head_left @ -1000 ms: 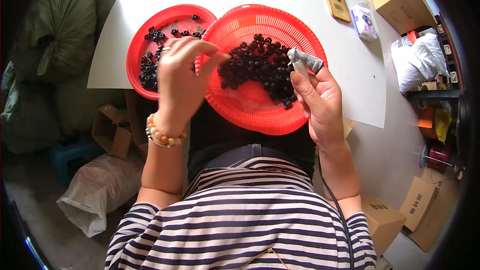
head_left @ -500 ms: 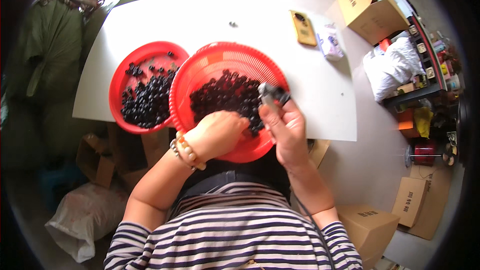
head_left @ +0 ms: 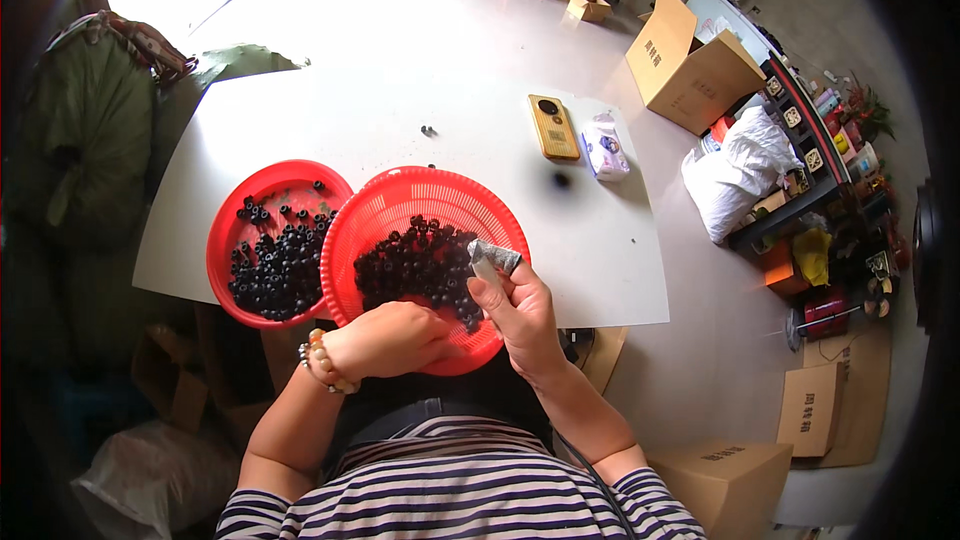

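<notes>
Before me on the white table (head_left: 600,270) stands a red plastic basket (head_left: 490,190) with slotted sides, holding many small round black parts (head_left: 410,260). My left hand (head_left: 395,340), wearing a beaded bracelet (head_left: 325,365), reaches over the basket's near rim. Its fingers curl downward, and whatever they pinch is hidden. Over the basket's right side my right hand (head_left: 525,315) is closed on a small white and silver-grey tool (head_left: 493,260) of unclear kind. A shallow red tray (head_left: 225,230) of similar black parts sits against the basket's left side.
A gold phone (head_left: 555,128) and a packet of tissues (head_left: 606,152) lie at the table's right. Near them shows a blurred dark spot (head_left: 562,180). An open carton (head_left: 690,75) and a white sack (head_left: 735,175) are beyond. Green sacks (head_left: 90,150) fill the left.
The view has shifted, with the table lower in it. A dark piece beside the right-hand tool no longer shows there; a blurred dark spot now appears near the phone.
</notes>
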A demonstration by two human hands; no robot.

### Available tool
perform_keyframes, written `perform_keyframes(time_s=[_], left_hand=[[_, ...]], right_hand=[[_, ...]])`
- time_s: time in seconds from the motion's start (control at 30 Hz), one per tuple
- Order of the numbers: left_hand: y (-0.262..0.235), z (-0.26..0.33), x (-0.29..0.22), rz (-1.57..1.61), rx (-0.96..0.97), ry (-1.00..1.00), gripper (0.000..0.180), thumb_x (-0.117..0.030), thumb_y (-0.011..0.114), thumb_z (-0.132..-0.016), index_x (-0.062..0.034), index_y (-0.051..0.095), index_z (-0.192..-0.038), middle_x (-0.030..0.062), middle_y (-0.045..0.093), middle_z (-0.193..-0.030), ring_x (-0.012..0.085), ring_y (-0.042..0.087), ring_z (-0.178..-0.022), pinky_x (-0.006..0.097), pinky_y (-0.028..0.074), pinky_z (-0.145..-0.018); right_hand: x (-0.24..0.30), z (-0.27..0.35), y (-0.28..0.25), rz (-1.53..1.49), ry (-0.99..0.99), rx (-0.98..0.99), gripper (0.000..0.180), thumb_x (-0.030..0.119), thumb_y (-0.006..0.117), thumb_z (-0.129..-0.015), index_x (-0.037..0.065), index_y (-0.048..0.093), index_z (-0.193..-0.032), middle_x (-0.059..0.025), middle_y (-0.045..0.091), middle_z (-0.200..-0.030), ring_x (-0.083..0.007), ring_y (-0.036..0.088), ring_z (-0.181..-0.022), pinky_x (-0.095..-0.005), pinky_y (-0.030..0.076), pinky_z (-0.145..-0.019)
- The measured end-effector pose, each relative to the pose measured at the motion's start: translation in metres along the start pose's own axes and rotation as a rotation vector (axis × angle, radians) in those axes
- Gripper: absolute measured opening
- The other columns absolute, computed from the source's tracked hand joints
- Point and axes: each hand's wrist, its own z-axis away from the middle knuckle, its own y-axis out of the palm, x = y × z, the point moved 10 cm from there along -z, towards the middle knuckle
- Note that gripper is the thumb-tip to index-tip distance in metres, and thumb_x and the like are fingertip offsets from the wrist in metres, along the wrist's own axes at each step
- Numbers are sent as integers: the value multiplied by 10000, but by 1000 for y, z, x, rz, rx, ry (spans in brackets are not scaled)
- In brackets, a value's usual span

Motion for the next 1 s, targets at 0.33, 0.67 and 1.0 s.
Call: perform_keyframes(time_s=[0.33, 0.67, 1.0], left_hand=[[-26, 35, -18, 200, -166, 167, 213, -63, 629, -697, -8, 579, -896, 128, 587, -768, 247, 587, -733, 304, 463, -668], [-58, 58, 38, 1284, -626, 199, 192, -136, 576, -798, -4, 540, -933, 105, 579, -832, 148, 568, -749, 247, 477, -655], [-31, 49, 40, 1751, -550, 304, 141, -116, 492, -856, -58, 508, -984, 19, 540, -884, 62, 528, -761, 195, 457, -659]], right_hand=[[0, 2, 5, 78, -4, -11, 278, 70, 532, -829, -14, 447, -1080, -4, 511, -891, -39, 499, -813, -173, 413, -727], [2, 8, 32, -67, 73, 165, 313, 144, 521, -845, 32, 443, -1126, 28, 504, -796, -23, 401, -621, -160, 339, -546], [10, 21, 69, 81, 89, 381, 368, 61, 525, -820, 42, 393, -1163, -5, 545, -820, -6, 440, -641, -150, 353, -558]])
